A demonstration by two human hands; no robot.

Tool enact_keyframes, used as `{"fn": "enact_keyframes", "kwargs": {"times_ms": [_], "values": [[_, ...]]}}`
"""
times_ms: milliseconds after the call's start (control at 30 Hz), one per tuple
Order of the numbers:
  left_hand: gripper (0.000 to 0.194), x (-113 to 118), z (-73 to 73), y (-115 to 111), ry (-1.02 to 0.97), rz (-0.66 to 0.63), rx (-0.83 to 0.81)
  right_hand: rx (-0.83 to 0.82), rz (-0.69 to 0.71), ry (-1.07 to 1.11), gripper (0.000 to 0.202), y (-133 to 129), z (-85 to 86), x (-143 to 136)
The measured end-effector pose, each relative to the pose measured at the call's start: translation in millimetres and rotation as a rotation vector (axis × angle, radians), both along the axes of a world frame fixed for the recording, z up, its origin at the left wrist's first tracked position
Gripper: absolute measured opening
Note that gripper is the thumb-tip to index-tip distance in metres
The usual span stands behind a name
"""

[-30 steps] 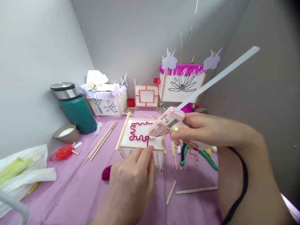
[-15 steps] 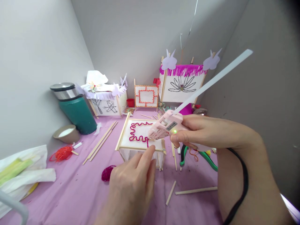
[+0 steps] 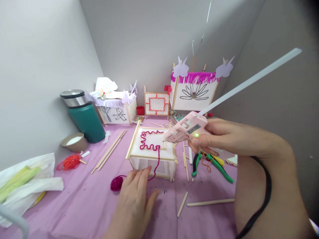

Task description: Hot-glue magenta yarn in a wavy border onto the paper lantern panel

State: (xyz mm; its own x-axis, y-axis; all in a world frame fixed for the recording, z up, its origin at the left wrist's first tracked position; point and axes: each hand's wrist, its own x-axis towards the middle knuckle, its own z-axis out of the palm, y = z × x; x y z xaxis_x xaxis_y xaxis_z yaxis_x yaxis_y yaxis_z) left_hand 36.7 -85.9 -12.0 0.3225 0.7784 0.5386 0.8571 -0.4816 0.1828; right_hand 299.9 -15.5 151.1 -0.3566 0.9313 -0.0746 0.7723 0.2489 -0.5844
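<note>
My right hand (image 3: 211, 137) is wrapped round a pink glue gun (image 3: 185, 127) with a green light lit. A long white glue stick (image 3: 249, 81) juts from its back, and its nozzle is over the right part of a small white box frame (image 3: 147, 153) edged with wooden sticks. On the frame's top, magenta yarn (image 3: 142, 139) lies in a wavy line; its loose strand hangs over the front side. My left hand (image 3: 136, 196) is in front of the frame, fingers apart, close to a magenta yarn ball (image 3: 116, 183). Whether its fingertips touch the frame I cannot tell.
Green-handled pliers (image 3: 196, 164) and loose wooden sticks (image 3: 210, 202) lie at the right. Leftward are a teal bottle (image 3: 87, 122), a bowl (image 3: 74, 142), red yarn (image 3: 69, 162) and plastic wrapping (image 3: 47, 166). Decorated lanterns (image 3: 194, 91) stand behind, by the wall.
My left hand has moved down and left from the frame's front edge, its fingers more spread. The glue gun has shifted right, away from the yarn. The loose strand now shows along the frame's front.
</note>
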Motion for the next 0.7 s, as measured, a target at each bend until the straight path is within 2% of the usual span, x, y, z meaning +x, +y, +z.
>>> {"fn": "enact_keyframes", "kwargs": {"times_ms": [200, 400, 533, 700], "values": [[0.018, 0.4, 8.3, -1.2, 0.079, 0.092, -0.186, 0.007, 0.02, 0.01, 0.04, -1.6, 1.4, 1.4], [0.025, -6.0, 1.8, -2.2, 0.137, 0.116, -0.199, 0.023, 0.007, 0.059, 0.04, -4.5, 5.5, 3.5], [0.032, -4.2, -5.3, -0.4, 0.218, 0.174, -0.3, 0.045, -0.01, 0.116, 0.041, -11.8, 13.7, -2.8], [0.032, 0.5, -4.3, 0.7, 0.251, 0.213, -0.31, 0.102, 0.01, 0.145, 0.041, -19.7, 22.5, -10.6]]}}
